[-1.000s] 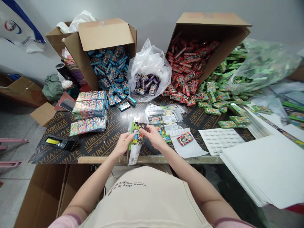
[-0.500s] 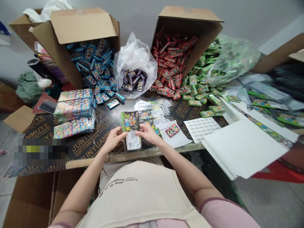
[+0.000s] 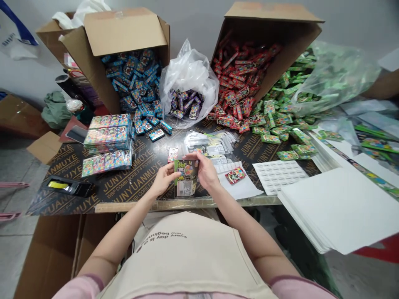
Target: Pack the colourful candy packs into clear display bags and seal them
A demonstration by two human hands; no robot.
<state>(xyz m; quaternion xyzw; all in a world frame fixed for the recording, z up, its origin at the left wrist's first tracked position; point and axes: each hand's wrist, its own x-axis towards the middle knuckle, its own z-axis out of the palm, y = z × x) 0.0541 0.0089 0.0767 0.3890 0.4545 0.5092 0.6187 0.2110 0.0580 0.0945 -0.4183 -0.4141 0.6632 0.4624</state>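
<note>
Beige cloth is filling the nearest part of the view: one apron (image 3: pixel 187 261), worn by the person, whose two bare hands are working over a dark tabletop (image 3: pixel 140 172). The left hand (image 3: pixel 163 179) is pinching the left edge of one printed pouch (image 3: pixel 186 182), green and black, between thumb and fingers. The right hand (image 3: pixel 206 171) is curving along the pouch's right side and top; whether it is gripping, I cannot tell. Between the hands, the pouch is showing its printed face near the table's front edge.

To the right, one red pack (image 3: pixel 236 175) is lying on one white sheet (image 3: pixel 246 191), with one label sheet (image 3: pixel 280 176) beside it and one pile of white cards (image 3: pixel 343 207) beyond that. At the left, one black holder (image 3: pixel 67 186) is resting near the edge.

Just past the left hand, one small packet (image 3: pixel 172 154) is lying flat. Farther back, two stacks of wrapped packs (image 3: pixel 107 137) are standing at the left, and several flat pouches (image 3: pixel 212 145) are overlapping in the middle, too many to count surely.

Farthest, one plastic bag (image 3: pixel 188 74) is holding purple packs (image 3: pixel 187 104), two cartons (image 3: pixel 126 35) are lying open with blue packs (image 3: pixel 134 79) and red packs (image 3: pixel 240 83), and uncounted green packs (image 3: pixel 280 120) are heaping at the right.
</note>
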